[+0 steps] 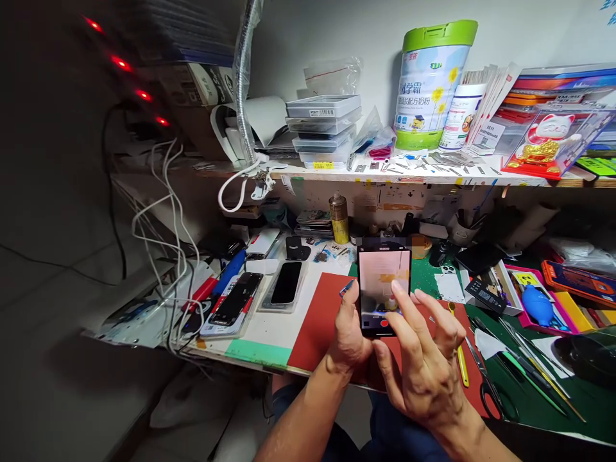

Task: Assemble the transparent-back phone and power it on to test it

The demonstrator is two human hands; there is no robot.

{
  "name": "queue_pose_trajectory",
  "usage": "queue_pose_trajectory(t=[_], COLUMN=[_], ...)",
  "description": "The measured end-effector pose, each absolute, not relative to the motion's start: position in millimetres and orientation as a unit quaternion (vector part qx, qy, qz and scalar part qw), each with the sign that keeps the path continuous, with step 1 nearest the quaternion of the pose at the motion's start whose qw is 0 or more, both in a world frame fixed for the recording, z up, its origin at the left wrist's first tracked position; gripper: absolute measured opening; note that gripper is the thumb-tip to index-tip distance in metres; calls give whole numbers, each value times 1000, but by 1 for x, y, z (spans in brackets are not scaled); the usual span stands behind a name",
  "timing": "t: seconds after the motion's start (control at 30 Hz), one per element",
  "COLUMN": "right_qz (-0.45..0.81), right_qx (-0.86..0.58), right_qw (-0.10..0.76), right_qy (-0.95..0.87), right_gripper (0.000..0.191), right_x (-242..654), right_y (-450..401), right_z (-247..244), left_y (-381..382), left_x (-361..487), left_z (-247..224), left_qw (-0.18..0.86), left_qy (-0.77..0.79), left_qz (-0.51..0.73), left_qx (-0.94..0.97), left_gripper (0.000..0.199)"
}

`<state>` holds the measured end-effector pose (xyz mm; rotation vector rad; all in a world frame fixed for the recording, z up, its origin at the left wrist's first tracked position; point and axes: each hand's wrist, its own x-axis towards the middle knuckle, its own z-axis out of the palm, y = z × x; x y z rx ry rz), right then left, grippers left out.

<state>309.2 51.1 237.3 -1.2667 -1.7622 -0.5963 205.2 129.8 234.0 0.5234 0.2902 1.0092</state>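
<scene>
A smartphone (373,289) is held upright above the red mat (310,321), its lit screen showing a camera view with a red record button. My left hand (347,330) grips its left side and lower edge, the thumb along the frame. My right hand (423,359) is in front of the screen with its fingers apart; one fingertip lies over the picture and another is close to the red button. Whether they touch the glass I cannot tell. The phone's back is hidden.
Left of the mat lie a dark-screened phone (287,282) and an opened phone (237,299). Scissors (486,385), a yellow-handled tool (461,353) and tweezers lie at the right. White cables (168,212) hang at the left. A shelf (337,172) with a tin (433,86) runs above.
</scene>
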Motion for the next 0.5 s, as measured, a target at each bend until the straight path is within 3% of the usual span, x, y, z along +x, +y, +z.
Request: queue_pose_trajectory(t=[0.13,0.27,0.5], right_qz=[-231,-251,-238], right_qx=[-523,-494,-466], right_qw=[405,453,487], right_qy=[-713,-698,-700], right_gripper=[29,27,22], right_x=[311,316,311], right_y=[58,48,33], right_z=[248,237,212], left_y=[129,131,131], left_x=[207,207,204], left_z=[231,234,241], left_qw=[853,835,845], left_qy=[123,136,128], left_qz=[448,476,420], left_qx=[240,240,307], left_gripper=[58,53,70])
